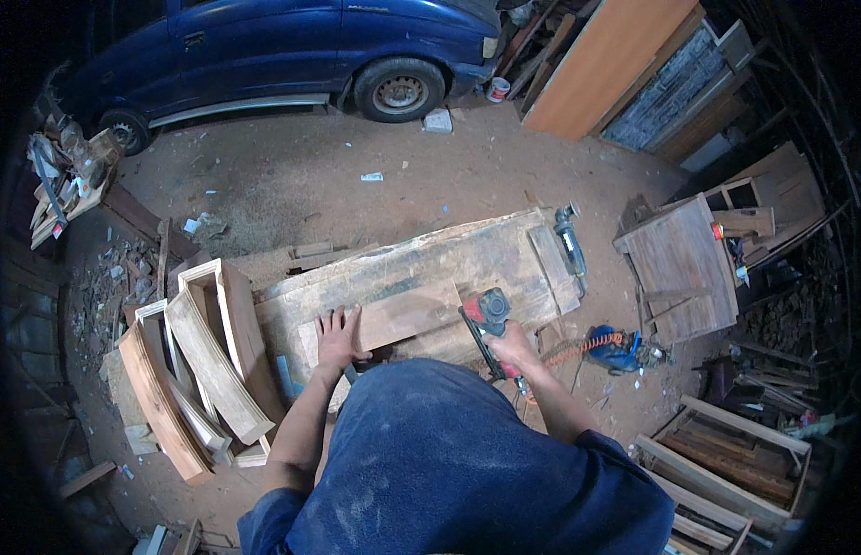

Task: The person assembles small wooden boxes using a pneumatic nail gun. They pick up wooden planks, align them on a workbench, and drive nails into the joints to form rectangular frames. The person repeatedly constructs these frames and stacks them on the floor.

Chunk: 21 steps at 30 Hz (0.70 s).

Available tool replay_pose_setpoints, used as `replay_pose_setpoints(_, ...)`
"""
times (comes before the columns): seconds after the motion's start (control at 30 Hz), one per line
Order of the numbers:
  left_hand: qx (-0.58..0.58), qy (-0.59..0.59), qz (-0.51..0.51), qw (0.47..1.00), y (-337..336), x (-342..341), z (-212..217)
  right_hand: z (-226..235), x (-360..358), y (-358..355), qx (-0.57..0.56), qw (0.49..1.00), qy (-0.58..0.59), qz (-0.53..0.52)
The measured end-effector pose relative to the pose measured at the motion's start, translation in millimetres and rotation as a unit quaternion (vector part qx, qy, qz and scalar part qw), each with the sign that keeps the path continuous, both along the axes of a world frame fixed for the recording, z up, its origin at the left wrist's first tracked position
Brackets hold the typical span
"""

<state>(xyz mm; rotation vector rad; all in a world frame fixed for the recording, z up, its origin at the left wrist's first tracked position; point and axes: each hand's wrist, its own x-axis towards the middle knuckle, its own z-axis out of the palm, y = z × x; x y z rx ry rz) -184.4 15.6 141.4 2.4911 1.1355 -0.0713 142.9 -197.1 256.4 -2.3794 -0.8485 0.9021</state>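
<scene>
My left hand [338,340] lies with fingers spread on the left end of a pale wooden board [404,314]. My right hand [512,346] is wrapped round the handle of a red and black nail gun [487,307]. The gun's nose is by the board's right end; whether it touches cannot be made out. Board and gun are over a low, worn wooden worktable [384,264]. My torso hides the table's near side. An orange coiled air hose [578,349] runs on the right, close to the gun's lower end.
Several wooden drawers [229,324] with curved fronts stand at the left. An angle grinder [571,248] lies at the table's right end. A blue tool [615,351] rests on the floor, near a wooden cabinet [685,268]. A blue vehicle [264,60] is parked beyond.
</scene>
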Motion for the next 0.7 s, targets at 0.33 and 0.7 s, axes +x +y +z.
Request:
replay_pose_setpoints(0.33, -0.092, 0.021, -0.029, 0.995, 21.0, 6.9, 49.3, 10.5, 2.2, -16.8, 0.012, 0.998, 0.02, -0.063)
replay_pose_setpoints(0.7, -0.107, 0.061, -0.1, 0.987, -17.8, 5.1, 27.8, -67.3, 70.3, -16.7, -0.107, 0.985, -0.13, -0.029)
